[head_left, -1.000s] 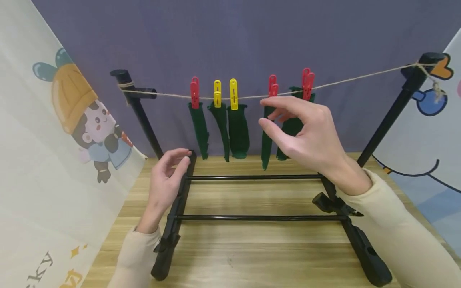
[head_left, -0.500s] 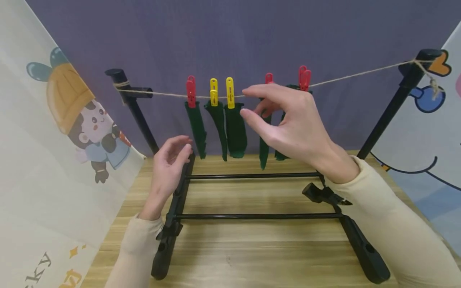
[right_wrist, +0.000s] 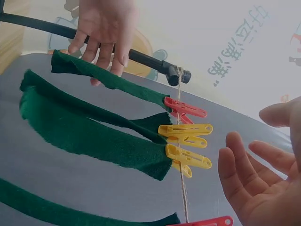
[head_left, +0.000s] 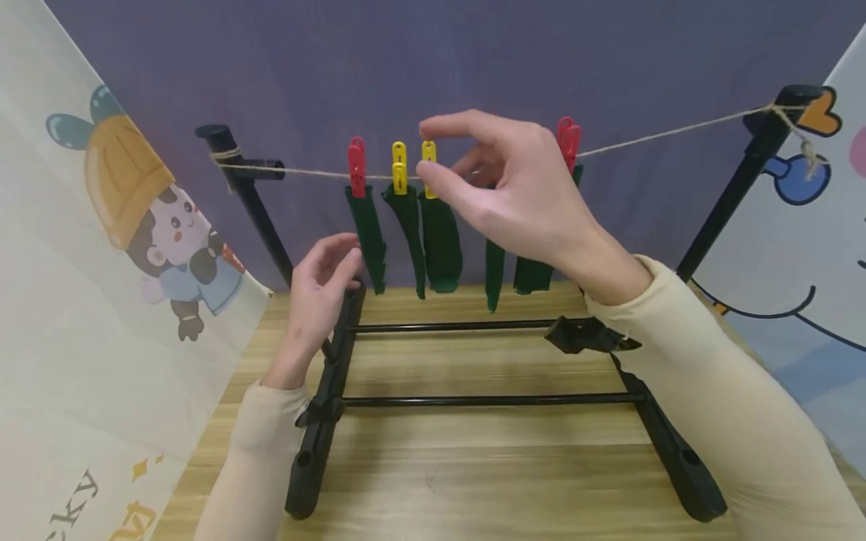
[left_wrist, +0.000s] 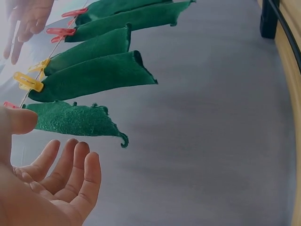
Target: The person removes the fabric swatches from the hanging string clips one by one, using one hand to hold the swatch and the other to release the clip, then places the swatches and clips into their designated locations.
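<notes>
Several green cloth strips [head_left: 443, 252] hang from a twine line [head_left: 318, 173], clipped with red and yellow clothespins. My right hand [head_left: 524, 184] is raised in front of the line, thumb and index finger apart, close to the right-hand yellow clothespin [right_wrist: 190, 157]. The right wrist view shows a gap between these fingers and that clothespin. My left hand [head_left: 318, 289] is beside the leftmost strip [left_wrist: 77, 120], under its red clothespin [head_left: 356, 167]. Its fingers are loosely bent and hold nothing. Part of the line and a red clothespin are hidden behind my right hand in the head view.
The line runs between two black posts [head_left: 734, 176] of a frame with crossbars [head_left: 494, 401] on a wood-grain table [head_left: 487, 473]. A grey-purple backdrop [head_left: 473, 60] stands behind. Printed white cloths [head_left: 122, 361] flank both sides.
My right hand has moved left and up, from in front of the right-hand red clothespins to the yellow ones. The left hand has risen slightly towards the leftmost strip.
</notes>
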`<state>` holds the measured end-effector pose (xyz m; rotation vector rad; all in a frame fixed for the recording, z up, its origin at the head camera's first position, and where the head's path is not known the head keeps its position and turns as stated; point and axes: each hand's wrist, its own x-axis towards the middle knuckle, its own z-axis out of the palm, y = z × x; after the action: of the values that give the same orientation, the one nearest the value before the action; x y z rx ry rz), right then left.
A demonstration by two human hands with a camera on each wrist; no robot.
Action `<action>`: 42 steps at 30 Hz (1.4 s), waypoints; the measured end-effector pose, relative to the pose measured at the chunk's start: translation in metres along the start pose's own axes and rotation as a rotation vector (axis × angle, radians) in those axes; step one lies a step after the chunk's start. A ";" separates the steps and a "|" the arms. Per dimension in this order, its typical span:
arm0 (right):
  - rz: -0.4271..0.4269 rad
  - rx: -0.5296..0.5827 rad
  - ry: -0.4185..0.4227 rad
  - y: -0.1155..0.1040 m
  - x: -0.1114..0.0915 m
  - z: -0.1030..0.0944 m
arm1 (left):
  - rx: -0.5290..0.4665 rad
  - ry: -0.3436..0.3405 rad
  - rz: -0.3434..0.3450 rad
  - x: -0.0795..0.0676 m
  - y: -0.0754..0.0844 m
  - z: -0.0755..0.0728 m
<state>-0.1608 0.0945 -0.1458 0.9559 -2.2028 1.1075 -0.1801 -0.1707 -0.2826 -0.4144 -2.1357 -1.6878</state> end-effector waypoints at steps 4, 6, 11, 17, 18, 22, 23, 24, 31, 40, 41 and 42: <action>0.015 0.004 -0.029 -0.002 0.009 0.004 | 0.003 -0.003 0.001 0.005 0.002 0.000; 0.020 -0.009 -0.042 -0.002 0.013 0.006 | 0.004 -0.002 -0.002 0.006 0.004 0.000; 0.017 -0.037 -0.063 -0.002 0.019 0.014 | -0.006 0.010 -0.008 0.010 0.008 0.000; 0.011 -0.060 -0.075 -0.005 0.030 0.022 | -0.024 0.031 0.014 0.016 0.013 0.001; 0.013 -0.055 -0.078 -0.005 0.032 0.023 | -0.025 0.035 0.020 0.017 0.014 0.001; 0.037 -0.054 -0.107 -0.009 0.037 0.026 | -0.035 0.055 0.040 0.020 0.019 0.001; 0.045 -0.062 -0.117 -0.010 0.039 0.027 | -0.035 0.059 0.039 0.021 0.020 0.001; 0.051 -0.074 -0.125 -0.012 0.040 0.028 | -0.035 0.062 0.037 0.022 0.021 0.001; 0.087 -0.144 -0.167 -0.017 0.050 0.033 | -0.028 0.053 0.031 0.027 0.027 0.003; 0.204 -0.057 -0.272 -0.026 0.056 0.043 | -0.060 0.064 0.049 0.035 0.035 0.001; 0.207 -0.061 -0.278 -0.027 0.057 0.043 | -0.062 0.066 0.052 0.035 0.036 0.000; 0.204 -0.072 -0.281 -0.028 0.058 0.044 | -0.060 0.066 0.057 0.035 0.037 0.000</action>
<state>-0.1806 0.0248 -0.1170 0.9178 -2.5982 1.0239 -0.1942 -0.1626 -0.2338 -0.4265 -2.0118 -1.7132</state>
